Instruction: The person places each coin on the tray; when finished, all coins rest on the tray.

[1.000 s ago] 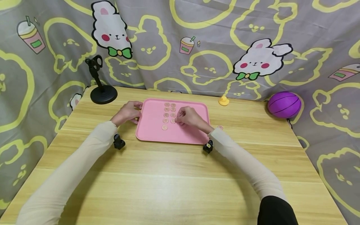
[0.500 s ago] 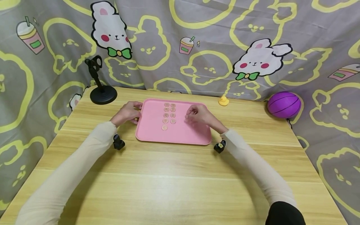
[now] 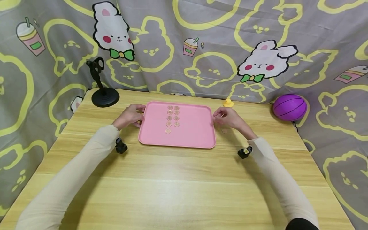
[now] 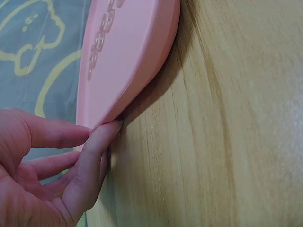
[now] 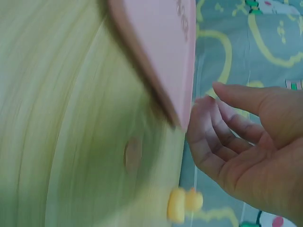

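A pink tray (image 3: 195, 127) lies on the wooden table, with several copper-coloured coins (image 3: 176, 118) in two columns on it, the left column one coin longer. My left hand (image 3: 130, 115) pinches the tray's left rim; in the left wrist view its fingertips (image 4: 111, 130) meet at the tray edge. Over the right rim hovers my right hand (image 3: 230, 118), fingers loosely bent and nothing visible between them. A single loose coin (image 3: 224, 131) lies on the table right of the tray, below that hand; the right wrist view shows this coin (image 5: 133, 155) too.
Behind the right hand sits a small yellow rubber duck (image 3: 228, 103). A purple basketball (image 3: 289, 107) is at the far right. At the back left stands a black stand (image 3: 105, 96) with a round base. A patterned curtain (image 3: 212, 64) hangs behind the table (image 3: 184, 185).
My right hand has left the lower end of the right coin column and moved right, past the tray's right rim. The left hand stays at the left rim.
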Tool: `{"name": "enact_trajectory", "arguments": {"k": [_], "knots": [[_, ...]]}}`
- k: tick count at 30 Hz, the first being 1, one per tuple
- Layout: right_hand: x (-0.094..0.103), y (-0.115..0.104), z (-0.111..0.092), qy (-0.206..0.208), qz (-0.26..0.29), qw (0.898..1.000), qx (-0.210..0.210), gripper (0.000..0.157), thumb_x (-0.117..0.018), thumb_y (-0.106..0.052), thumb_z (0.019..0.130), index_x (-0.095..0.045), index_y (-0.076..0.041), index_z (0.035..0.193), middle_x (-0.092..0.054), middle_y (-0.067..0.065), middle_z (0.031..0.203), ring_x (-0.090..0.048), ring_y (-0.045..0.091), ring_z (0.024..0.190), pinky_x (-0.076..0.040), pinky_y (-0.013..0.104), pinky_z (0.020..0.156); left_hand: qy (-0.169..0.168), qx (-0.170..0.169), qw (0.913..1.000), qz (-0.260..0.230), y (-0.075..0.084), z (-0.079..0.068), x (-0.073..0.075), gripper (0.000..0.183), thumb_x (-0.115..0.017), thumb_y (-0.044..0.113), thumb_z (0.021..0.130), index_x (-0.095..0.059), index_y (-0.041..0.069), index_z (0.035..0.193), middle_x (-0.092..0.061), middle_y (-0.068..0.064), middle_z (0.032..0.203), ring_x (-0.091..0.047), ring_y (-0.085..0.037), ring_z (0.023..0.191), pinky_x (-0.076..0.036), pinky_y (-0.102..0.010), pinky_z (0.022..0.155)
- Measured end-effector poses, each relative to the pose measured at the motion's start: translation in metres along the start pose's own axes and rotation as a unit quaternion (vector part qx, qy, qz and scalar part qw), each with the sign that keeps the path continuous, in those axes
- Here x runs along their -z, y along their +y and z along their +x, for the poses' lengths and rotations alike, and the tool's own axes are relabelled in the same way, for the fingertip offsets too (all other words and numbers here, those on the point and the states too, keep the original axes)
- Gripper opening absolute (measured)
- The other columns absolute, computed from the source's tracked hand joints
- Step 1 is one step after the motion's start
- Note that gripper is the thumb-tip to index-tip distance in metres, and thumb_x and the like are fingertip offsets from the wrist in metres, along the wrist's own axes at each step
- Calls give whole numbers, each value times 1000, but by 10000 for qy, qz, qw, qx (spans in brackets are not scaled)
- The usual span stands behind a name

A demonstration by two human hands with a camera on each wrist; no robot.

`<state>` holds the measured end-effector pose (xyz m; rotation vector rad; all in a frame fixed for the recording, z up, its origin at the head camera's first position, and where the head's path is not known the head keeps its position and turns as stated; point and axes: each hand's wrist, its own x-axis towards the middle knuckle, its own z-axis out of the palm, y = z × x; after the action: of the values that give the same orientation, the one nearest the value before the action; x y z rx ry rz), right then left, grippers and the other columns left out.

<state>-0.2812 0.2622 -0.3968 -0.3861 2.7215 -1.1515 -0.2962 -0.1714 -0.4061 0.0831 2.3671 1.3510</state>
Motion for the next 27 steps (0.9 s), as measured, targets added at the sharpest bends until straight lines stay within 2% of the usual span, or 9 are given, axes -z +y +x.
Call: {"name": "enact_trajectory", "arguments": {"k": [5,9,12,15,18,23,27], "knots": [[19,17,-14,-276,-279,9992,33,20,-72,-3,96,-67,10,111,-70,23,99,-63,18,84,-51,16,69,-31,-11,10000,-44,1,-1,0,72,-56,-7,93,-30,-6,161,-43,-30,153,-68,-22,85,-66,-31,68],[29,28,-23,-721,-380,9965,173,26,-75,0,94,-65,12,114,-70,24,100,-64,23,88,-53,19,72,-43,-24,10000,-71,1,-2,0,72,-56,-7,93,-31,-6,161,-43,-30,152,-67,-23,86,-66,-31,68],[31,37,-28,-1130,-250,9932,159,31,-75,1,93,-61,13,119,-66,24,102,-62,24,91,-53,20,76,-36,-35,10000,-35,0,-1,1,71,-56,-7,93,-32,-6,160,-44,-30,151,-67,-23,85,-65,-30,67],[26,46,-31,-1355,-33,9908,36,37,-73,2,95,-54,13,125,-60,22,103,-56,20,90,-50,20,75,-17,-32,10000,2,0,-1,1,70,-57,-7,93,-34,-6,160,-45,-30,150,-67,-22,84,-66,-31,67],[20,53,-34,-1305,74,9914,77,38,-71,3,96,-51,12,127,-55,19,99,-50,18,87,-45,20,72,-3,-21,10000,3,-1,0,1,70,-57,-7,94,-35,-6,160,-45,-29,150,-67,-22,84,-66,-31,67],[15,54,-36,-1017,21,9943,327,26,-72,3,95,-59,9,117,-56,18,94,-49,18,85,-42,20,70,4,-13,10000,-25,-1,1,1,69,-57,-7,94,-36,-5,159,-45,-29,150,-66,-22,84,-66,-31,67],[14,54,-37,-833,-138,9958,367,18,-73,1,95,-64,7,110,-59,17,92,-50,19,83,-42,20,69,-14,-10,10000,-30,-1,2,1,70,-58,-6,93,-35,-5,159,-44,-29,151,-67,-22,84,-66,-31,68]]}}
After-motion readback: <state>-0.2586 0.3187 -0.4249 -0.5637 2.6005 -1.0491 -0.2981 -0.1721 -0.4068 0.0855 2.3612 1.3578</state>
